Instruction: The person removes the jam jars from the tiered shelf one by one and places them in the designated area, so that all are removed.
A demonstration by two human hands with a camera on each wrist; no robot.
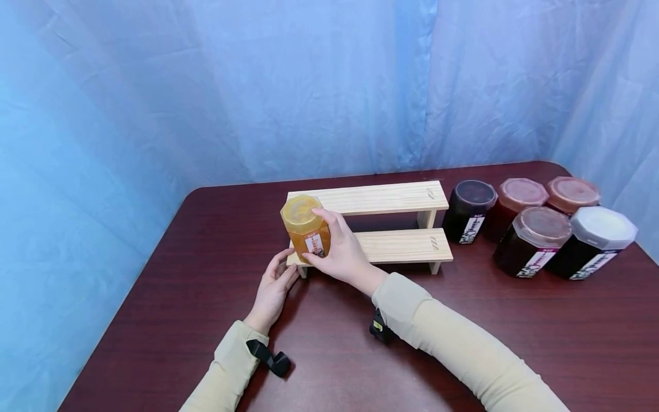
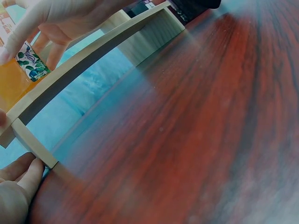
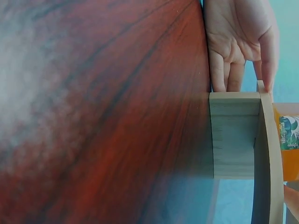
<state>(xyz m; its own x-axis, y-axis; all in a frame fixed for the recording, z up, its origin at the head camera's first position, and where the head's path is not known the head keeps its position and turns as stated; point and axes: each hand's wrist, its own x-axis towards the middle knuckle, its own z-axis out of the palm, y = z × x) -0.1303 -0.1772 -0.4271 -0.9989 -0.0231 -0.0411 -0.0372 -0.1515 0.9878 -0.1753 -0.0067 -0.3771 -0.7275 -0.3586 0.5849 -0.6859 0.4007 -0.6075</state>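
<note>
In the head view my right hand (image 1: 346,252) grips a jar of orange-yellow contents (image 1: 301,232) with a translucent yellowish lid, thumb and fingers around its side. The jar is upright at the left end of the lower board of a two-tier wooden shelf (image 1: 391,246). My left hand (image 1: 274,289) is at that same left end, fingers spread along the board's edge and its leg. From the left wrist view, the left fingers (image 2: 28,177) touch the short wooden leg. The right wrist view shows the left hand (image 3: 243,42) against the shelf's end, with the jar (image 3: 290,140) above the board.
Right of the shelf stands a dark jar (image 1: 471,212), with two reddish-lidded jars (image 1: 520,200) behind. Nearer are a dark jar with a brownish lid (image 1: 535,240) and one with a white lid (image 1: 592,240). Blue curtains (image 1: 309,86) hang behind the dark red wooden table (image 1: 340,355).
</note>
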